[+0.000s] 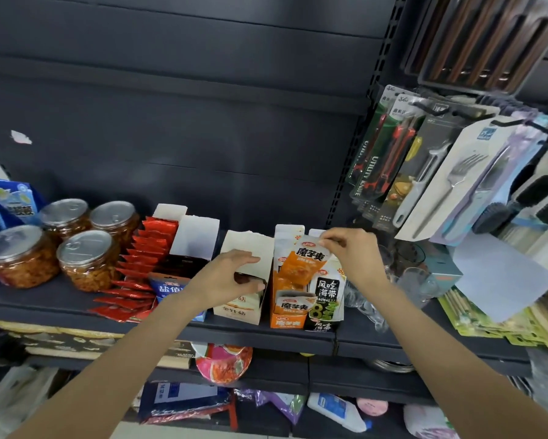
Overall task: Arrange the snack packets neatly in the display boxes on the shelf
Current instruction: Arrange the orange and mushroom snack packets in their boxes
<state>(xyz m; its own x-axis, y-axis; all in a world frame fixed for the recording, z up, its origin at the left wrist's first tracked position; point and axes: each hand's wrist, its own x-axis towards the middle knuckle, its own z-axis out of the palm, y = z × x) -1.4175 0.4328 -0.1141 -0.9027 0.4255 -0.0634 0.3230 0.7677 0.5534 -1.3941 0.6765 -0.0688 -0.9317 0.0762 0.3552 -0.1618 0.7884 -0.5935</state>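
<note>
Both bare forearms reach up and forward from the bottom of the view to the dark shelf [60, 304]. The left hand [226, 274] lies palm down over the open top of the cream display box [245, 282], fingers curled round the box's front cut-out edge and thumb down by the dark opening, gripping the carton. The right hand [355, 253] is raised a little higher, wrist bent, its thumb and fingertips pinching the top edge of an orange snack packet [302, 264]. That packet stands tilted, its lower part down in the orange display box [286, 313], which sits just right of the cream box and touches it. Another orange packet [294, 304] sits lower at the front of the same box. Just right of it, a black-and-white seaweed packet [328, 289] stands in a dark display box [321, 326] at the shelf's front edge. Left of the cream box stands a taller open white carton [196, 237], then a row of red packets [139, 264] fanned toward the shelf front, and four lidded clear jars [85, 258]. Carded utility knives [380, 153] and forks [456, 182] hang at the right.
</note>
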